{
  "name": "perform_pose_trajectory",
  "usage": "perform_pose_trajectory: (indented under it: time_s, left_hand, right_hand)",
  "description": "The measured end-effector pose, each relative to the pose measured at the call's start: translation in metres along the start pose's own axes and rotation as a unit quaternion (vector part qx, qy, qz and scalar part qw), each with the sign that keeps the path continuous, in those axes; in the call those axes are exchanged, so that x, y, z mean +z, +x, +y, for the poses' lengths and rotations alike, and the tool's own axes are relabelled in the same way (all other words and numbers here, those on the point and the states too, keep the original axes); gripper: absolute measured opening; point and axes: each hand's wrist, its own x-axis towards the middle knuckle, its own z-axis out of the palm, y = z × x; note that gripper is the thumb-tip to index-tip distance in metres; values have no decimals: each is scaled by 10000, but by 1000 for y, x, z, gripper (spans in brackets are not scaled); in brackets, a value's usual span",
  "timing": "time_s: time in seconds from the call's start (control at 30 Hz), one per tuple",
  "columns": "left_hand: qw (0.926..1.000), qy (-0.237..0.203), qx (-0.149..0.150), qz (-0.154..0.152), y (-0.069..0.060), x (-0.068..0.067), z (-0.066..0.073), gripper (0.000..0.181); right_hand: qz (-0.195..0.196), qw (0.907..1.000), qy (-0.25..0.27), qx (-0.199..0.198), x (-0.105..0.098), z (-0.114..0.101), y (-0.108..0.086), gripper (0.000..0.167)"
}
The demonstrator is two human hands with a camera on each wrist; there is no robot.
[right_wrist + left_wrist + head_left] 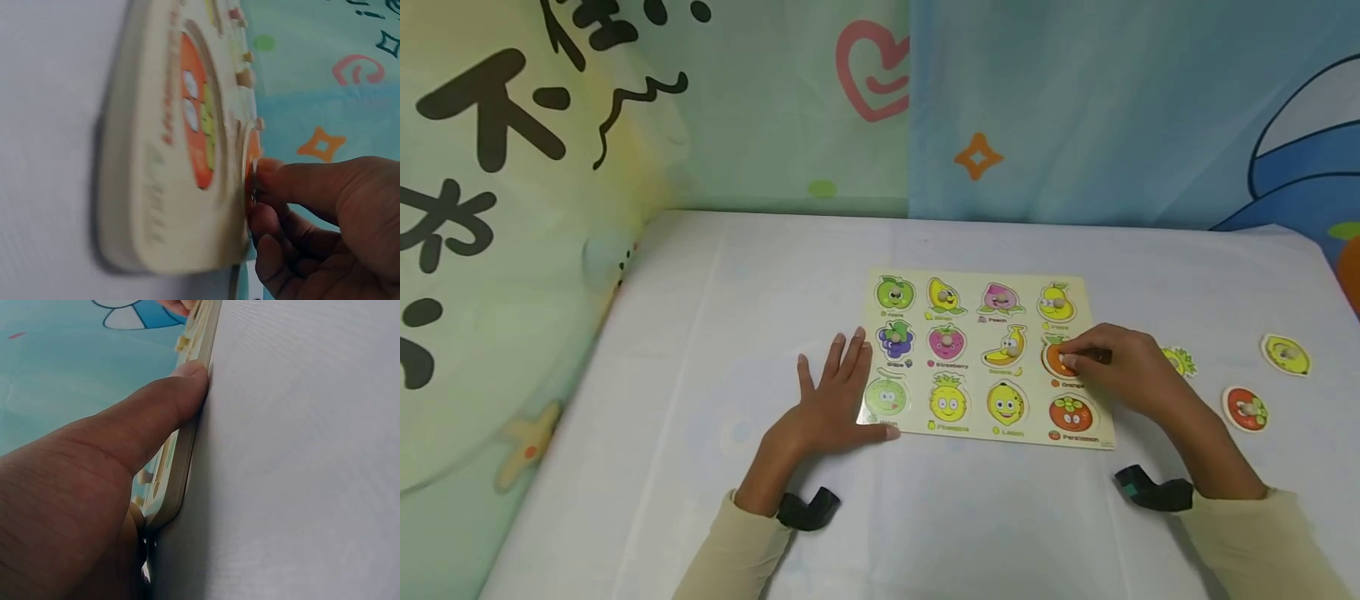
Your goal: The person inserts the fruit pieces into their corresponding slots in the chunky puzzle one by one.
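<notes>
Head view: left hand (pixel 829 414) splayed at left of puzzle board (pixel 977 404); right hand (pixel 1123 362) pinching orange piece (pixel 1052 359), which tilting might jam

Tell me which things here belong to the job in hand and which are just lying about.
Apparently part of the job:
fruit board
orange piece, pinched by the right hand
left hand, touching the board's edge
loose yellow piece
loose red piece
yellow-green piece, partly hidden

Just surroundings:
white cloth
printed backdrop
black wrist devices
</notes>
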Motion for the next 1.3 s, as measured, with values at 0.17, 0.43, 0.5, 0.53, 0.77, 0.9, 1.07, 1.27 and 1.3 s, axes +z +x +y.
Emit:
perform_pose_trajectory:
  time_s: [0.17,0.43,0.5,0.53,0.77,0.9,1.07,1.27,1.3]
  left_hand:
    - [10000,28,42,23,1,1,-1,116]
    - [10000,43,35,33,2,0,-1,117]
    - [10000,34,26,30,2,0,-2,117]
    - [10000,18,31,43,2,0,-2,116]
    - [9999,-94,79,39,2,1,-3,116]
    - [9999,-77,97,43,3,2,-4,116]
    - [10000,-54,56,3,3,2,-4,116]
    - [10000,-46,47,3,1,2,-2,116]
    - [10000,-26,48,-2,1,2,-2,116]
  right_hand:
    - [-43,9999,-105,87,2,-1,1,22]
    - [33,9997,-158,197,4,-4,1,25]
    - [48,9995,-148,279,5,-6,2,25]
    - [57,9993,-144,337,6,-7,2,24]
    - [170,9981,-228,547,11,-13,-1,24]
    - [157,9982,-304,501,12,-15,-1,22]
    - [51,9981,-315,522,10,-16,0,21]
    - [-146,9979,-210,597,5,-12,-3,35]
    - [-118,9978,-187,618,4,-10,-4,37]
